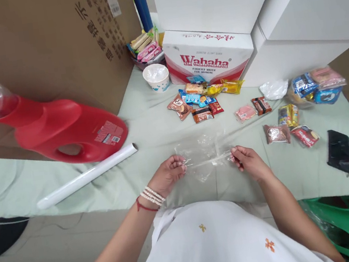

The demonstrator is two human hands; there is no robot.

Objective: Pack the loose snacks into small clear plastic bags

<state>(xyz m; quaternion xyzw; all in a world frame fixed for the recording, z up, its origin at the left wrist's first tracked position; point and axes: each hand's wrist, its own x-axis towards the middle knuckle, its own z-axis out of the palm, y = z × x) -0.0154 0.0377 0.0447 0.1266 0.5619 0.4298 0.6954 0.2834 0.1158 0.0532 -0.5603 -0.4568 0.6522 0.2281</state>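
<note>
A clear plastic bag lies on the pale green tablecloth in front of me. My left hand pinches the bag's left edge, fingers closed. My right hand pinches its right edge in the same way. The bag looks stretched flat between them. Beyond it, several small snack packets lie in a loose heap, and more packets lie scattered to the right.
A red detergent jug lies on its side at left, beside a white roll. A Wahaha carton, a white paper cup, cardboard and white boxes stand behind. A black pouch with keys lies at right, a green stool below.
</note>
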